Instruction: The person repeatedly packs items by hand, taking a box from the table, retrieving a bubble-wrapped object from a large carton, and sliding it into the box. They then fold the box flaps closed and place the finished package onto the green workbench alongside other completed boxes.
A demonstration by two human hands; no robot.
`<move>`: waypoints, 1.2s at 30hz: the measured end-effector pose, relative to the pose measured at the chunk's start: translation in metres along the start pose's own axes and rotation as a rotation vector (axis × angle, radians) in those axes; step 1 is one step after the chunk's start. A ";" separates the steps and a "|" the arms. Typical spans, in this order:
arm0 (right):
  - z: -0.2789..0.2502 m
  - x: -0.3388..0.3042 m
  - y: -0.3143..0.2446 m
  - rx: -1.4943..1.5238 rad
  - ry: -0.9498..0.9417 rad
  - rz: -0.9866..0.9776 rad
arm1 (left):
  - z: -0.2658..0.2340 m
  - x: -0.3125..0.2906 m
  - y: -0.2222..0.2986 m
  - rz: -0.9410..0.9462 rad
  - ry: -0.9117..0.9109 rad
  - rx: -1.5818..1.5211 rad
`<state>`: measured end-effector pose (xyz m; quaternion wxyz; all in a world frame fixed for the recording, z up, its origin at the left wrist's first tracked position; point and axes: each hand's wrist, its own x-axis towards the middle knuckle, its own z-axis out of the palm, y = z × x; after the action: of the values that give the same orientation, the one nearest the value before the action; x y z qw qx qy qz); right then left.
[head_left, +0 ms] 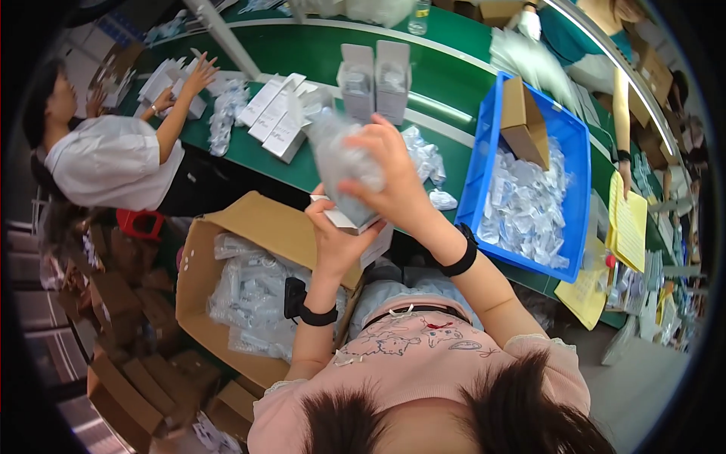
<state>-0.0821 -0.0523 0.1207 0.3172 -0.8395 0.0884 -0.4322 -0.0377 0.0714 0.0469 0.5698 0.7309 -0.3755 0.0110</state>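
Left of the bin (580, 174), left hand (335, 244) grips box (345, 222); right hand (395, 180) holds blurred pack (339, 160). Cartons (286, 138) farther left bear dark print.

A clear bottle (419, 18) stands on the far green surface (463, 34). Yellow sheets (628, 227) are at the right. A person in a white shirt (110, 168) is at the left; a red object (140, 224) sits near brown cartons (125, 390).

At the table's (251, 157) near edge, the left hand (340, 240) curls in a grip. Just beyond, the right hand (389, 174) clasps with bent fingers, forearm slanting leftward.
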 end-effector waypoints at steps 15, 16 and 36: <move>0.027 -0.076 0.187 -0.777 -1.570 0.292 | 0.063 -0.003 -0.096 0.082 -0.201 -0.166; 0.024 -0.132 0.271 -0.799 -1.543 0.352 | 0.078 0.003 -0.084 0.098 -0.265 -0.111; -0.095 -0.007 0.090 -0.384 -0.446 0.516 | 0.065 0.033 -0.052 -0.136 -0.256 0.056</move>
<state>-0.1497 -0.1631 0.1019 0.2640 -0.9070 0.3049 -0.1210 -0.0115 0.0027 -0.0038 0.4959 0.7659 -0.3941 -0.1104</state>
